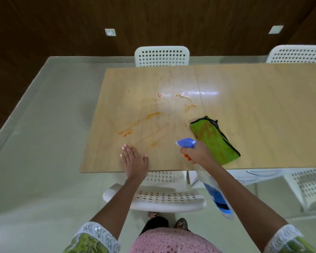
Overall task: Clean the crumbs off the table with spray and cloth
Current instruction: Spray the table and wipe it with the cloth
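The right hand (199,154) is wrapped around the neck of the spray bottle (214,187), fingers curled shut over the orange trigger, with the blue nozzle pointing out over the table (263,115) and the clear body with its blue label slanting back below the table's near edge. The left hand (134,159) lies flat, palm down and fingers spread only slightly, holding nothing, pressed on the table right at its near edge. The green cloth (215,139), trimmed in black, lies folded on the table just beyond the right hand, partly covered by it. Orange smears and crumbs (151,115) streak the table between the left hand and its far edge, and a wet glossy patch (182,94) lies farther in, near the seam in the tabletop. The table's left end and near edge are both in full view; to the right of the cloth the tabletop is bare wood. A white perforated chair (153,198) sits tucked at the near edge below the hands, and two more stand at the far edge. The bottle's label is too blurred to read.
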